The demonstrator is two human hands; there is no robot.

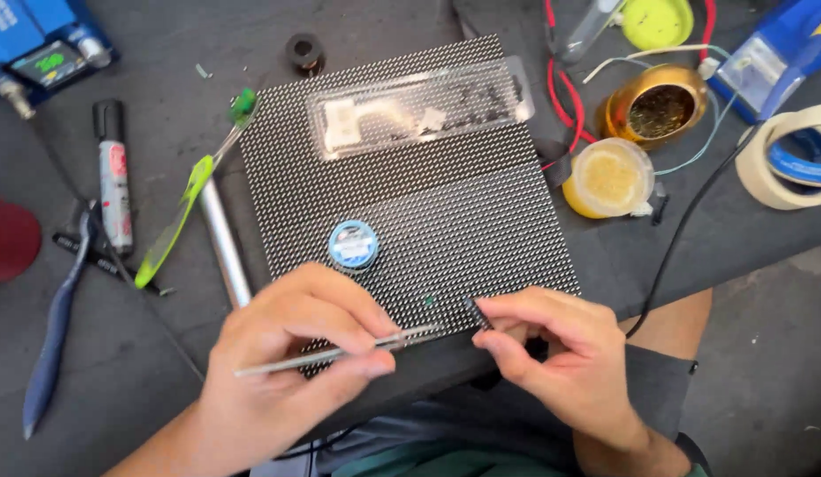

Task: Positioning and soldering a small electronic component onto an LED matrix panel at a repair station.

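**Mid-work on dotted panel, near edge**

Left hand [291,353] pinches metal tweezers [340,352], tips at a green speck [429,301] on the dotted panel [410,194] lying on the counter [145,353]. Right hand [561,353], grip clamped on a small dark tool [478,314]. Looks unfinished.

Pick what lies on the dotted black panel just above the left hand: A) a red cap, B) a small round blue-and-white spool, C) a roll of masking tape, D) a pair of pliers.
B: the small round blue-and-white spool sits on the dotted panel, just above the left hand holding tweezers.
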